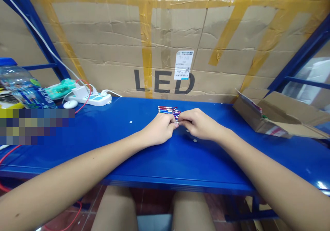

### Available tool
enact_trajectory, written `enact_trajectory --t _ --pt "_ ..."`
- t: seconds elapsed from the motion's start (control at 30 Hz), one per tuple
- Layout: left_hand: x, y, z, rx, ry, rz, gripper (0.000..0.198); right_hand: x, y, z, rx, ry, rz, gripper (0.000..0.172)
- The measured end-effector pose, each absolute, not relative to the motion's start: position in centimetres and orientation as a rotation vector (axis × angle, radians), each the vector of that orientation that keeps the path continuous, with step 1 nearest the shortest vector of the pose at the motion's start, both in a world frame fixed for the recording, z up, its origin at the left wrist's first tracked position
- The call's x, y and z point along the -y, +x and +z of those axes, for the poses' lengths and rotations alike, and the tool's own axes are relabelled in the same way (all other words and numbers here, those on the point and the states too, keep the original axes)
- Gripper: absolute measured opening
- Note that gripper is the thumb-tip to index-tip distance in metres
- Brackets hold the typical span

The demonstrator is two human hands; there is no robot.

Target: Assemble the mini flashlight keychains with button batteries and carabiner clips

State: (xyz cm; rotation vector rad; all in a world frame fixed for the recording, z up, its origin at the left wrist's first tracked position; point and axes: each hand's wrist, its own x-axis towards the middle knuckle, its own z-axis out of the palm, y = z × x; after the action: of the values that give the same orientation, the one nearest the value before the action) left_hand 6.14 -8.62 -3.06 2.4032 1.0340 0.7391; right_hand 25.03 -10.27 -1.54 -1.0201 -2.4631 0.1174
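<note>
Several thin red, blue and silver sticks (166,109) lie side by side on the blue table, just beyond my hands. My left hand (161,128) is closed, its thumb and forefinger pinched at a small silvery piece near the front of the sticks. Facing it from the right, my right hand (197,122) pinches at the same spot, fingertips almost touching the left ones. The piece between them is too small to name.
A white power strip (96,98) with plugs and a plastic bottle (25,86) are at the left. An open cardboard box (273,115) sits at the right. Behind the table (165,162) stands a large carton (108,52) marked LED. Small white discs dot the tabletop.
</note>
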Motion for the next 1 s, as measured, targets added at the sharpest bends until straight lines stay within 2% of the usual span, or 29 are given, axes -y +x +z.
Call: enact_trajectory --t 0.3,0.6,1.0 --pt "8.8 6.4 -4.0 -0.92 2.705 0.992 0.011 10.4 24.8 -1.0 2.254 -1.174 0.443 0.019" --pt "8.7 6.3 -4.1 -0.868 2.872 1.06 0.01 10.6 24.7 -0.8 2.028 -1.222 0.807 0.016" --pt "8.3 6.4 -4.2 -0.78 3.075 1.077 0.021 10.3 24.8 -0.8 1.952 -1.254 0.886 0.016"
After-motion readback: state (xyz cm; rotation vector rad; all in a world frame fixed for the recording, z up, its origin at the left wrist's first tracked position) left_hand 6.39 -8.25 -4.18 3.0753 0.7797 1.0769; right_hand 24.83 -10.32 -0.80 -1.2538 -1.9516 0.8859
